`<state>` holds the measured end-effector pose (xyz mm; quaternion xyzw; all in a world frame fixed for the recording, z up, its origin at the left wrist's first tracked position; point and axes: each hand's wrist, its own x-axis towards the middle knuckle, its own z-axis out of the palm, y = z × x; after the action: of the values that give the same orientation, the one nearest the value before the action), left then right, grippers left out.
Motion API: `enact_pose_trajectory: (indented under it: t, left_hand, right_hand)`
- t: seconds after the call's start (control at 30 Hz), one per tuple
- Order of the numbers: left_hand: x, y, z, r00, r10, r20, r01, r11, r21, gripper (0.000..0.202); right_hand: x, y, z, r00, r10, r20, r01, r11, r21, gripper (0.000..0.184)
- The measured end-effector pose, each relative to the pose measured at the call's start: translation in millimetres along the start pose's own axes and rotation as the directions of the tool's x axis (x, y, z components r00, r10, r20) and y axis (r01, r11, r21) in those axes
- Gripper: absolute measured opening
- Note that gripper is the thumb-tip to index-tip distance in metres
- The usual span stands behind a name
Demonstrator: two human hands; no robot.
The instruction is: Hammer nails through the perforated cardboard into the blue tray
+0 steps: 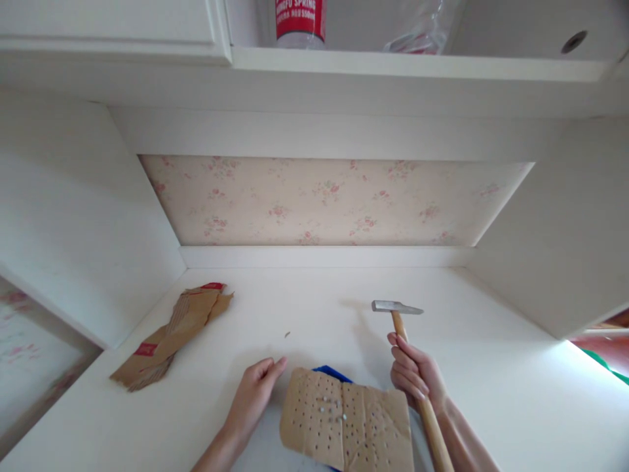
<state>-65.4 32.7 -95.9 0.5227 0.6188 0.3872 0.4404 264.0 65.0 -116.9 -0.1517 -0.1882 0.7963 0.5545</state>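
Observation:
My right hand (413, 373) is wrapped round the wooden handle of a hammer (397, 307), its metal head raised over the white tabletop. To the left, my left hand (258, 387) is curled closed with the thumb sticking out to the right; whatever its fingers may hold is hidden. Between my hands lies a brown cardboard sheet (354, 429) with rows of small dark holes and a crease down its middle. Several small nail-like bits (331, 410) show on the sheet. A blue object (333, 373) peeks out from under its far edge.
A torn strip of brown cardboard (179, 331) lies at the left on the white tabletop (304, 301). A small brown scrap (287, 334) is nearer the middle. White side panels stand left and right. A shelf overhead holds a red-labelled bottle (301, 19) and a clear plastic bag (422, 29).

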Motion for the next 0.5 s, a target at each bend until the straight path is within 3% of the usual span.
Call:
enact_pose_trajectory:
  t: [0.27,0.37,0.5]
  left_hand:
    - [-2.8,0.8,-5.0,0.974,0.068,0.215,-0.043,0.992,-0.12,0.011]
    - [-9.0,3.1,-6.4,0.939,0.161,0.303,-0.125,0.983,-0.134,0.025]
    - [-22.1,9.6,-5.1,0.795,0.335,0.505,-0.292,0.942,-0.165,0.068]
  right_hand:
    - [-2.6,-2.7,0.2,0.998,-0.059,-0.036,0.059,0.998,0.001,0.008]
    - [-3.4,-1.9,1.1,0.997,-0.067,-0.048,0.067,0.998,-0.013,0.005]
    - [-2.4,-0.6,2.6,0.996,-0.057,-0.065,0.055,0.998,-0.032,0.005]
